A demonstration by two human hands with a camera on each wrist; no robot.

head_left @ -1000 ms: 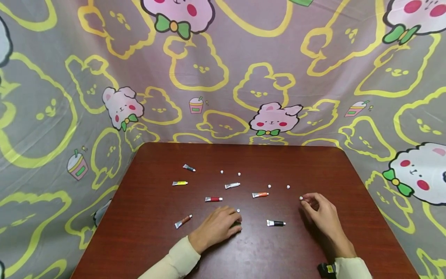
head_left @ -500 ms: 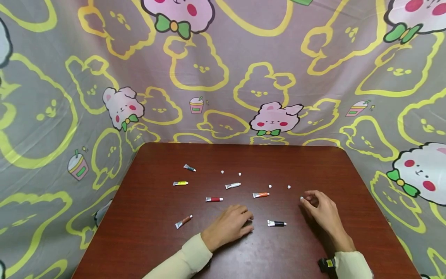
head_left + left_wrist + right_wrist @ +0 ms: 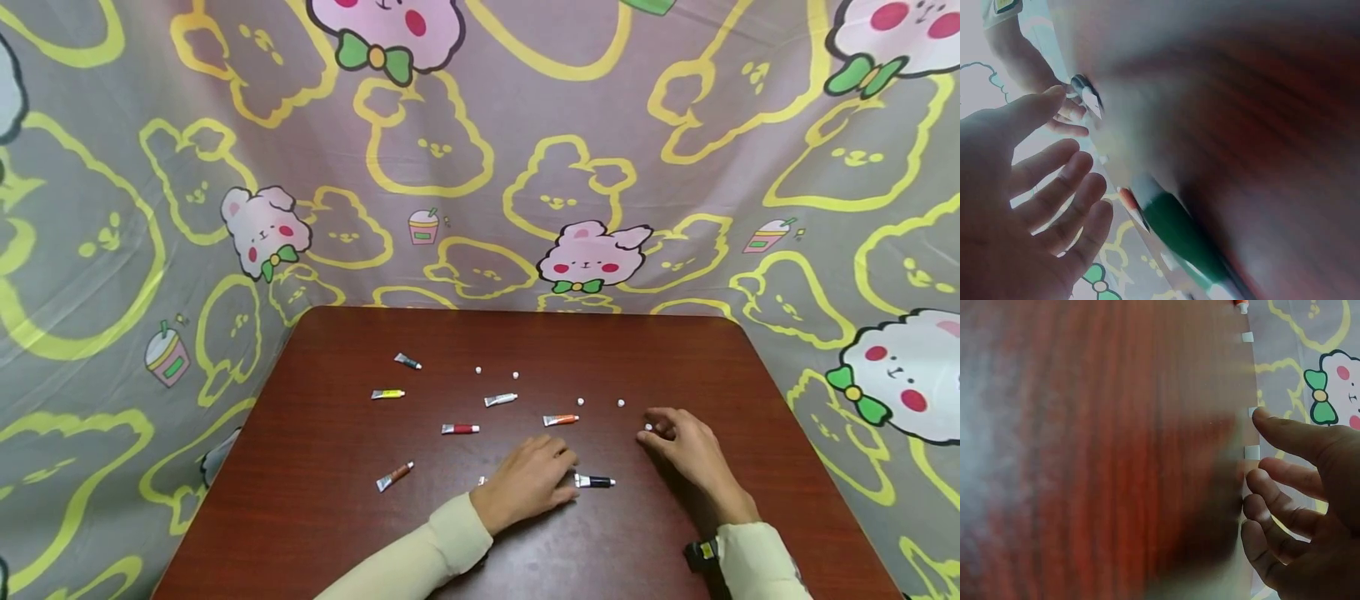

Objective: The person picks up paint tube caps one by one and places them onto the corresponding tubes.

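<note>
In the head view my left hand [image 3: 528, 483] hovers low over the table, its fingertips beside the white crimped end of a black paint tube [image 3: 600, 482]. It holds nothing; in the left wrist view its fingers [image 3: 1063, 181] are loose and apart. A green paint tube [image 3: 1179, 231] lies beneath that hand, mostly hidden from above. My right hand [image 3: 690, 450] rests at the table's right side. A small white cap [image 3: 648, 427] stands between its parted thumb and index finger, and the right wrist view shows a gap around this cap [image 3: 1252, 452].
White caps [image 3: 621, 403] stand in a loose row further back. Paint tubes lie scattered: orange [image 3: 560, 420], white [image 3: 501, 400], red [image 3: 460, 429], brown [image 3: 395, 476], yellow [image 3: 387, 394] and dark [image 3: 408, 362]. A patterned cloth [image 3: 465, 167] surrounds the brown table [image 3: 300, 517].
My left hand has moved right, toward the black tube, and a tube's end now shows by its wrist. The thumb and index finger of my right hand have spread away from the cap.
</note>
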